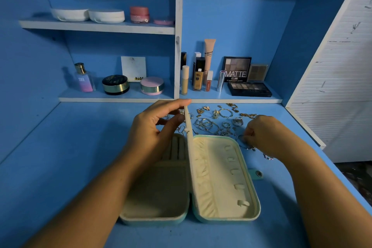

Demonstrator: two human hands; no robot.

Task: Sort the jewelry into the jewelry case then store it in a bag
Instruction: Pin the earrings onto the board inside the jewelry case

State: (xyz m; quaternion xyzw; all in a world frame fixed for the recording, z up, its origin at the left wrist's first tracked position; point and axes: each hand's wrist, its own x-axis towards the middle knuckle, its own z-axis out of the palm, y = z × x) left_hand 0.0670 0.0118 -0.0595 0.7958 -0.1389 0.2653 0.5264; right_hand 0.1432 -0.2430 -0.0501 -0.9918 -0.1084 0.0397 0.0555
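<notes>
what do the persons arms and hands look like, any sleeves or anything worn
No sleeves show: both forearms are bare to the frame's edge. The left hand and right hand wear no gloves, and no watch or bracelet shows at either wrist. No ring shows on the left hand's fingers; the right hand's fingers are mostly hidden.

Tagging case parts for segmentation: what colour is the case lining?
Cream throughout the open case; the head view shows it plainly.

I am reading "MATTE" on an eyeshadow palette box [237, 69], "NUDE" on a white card [133, 67], and "SB" on a perfume bottle [84, 79].
</notes>
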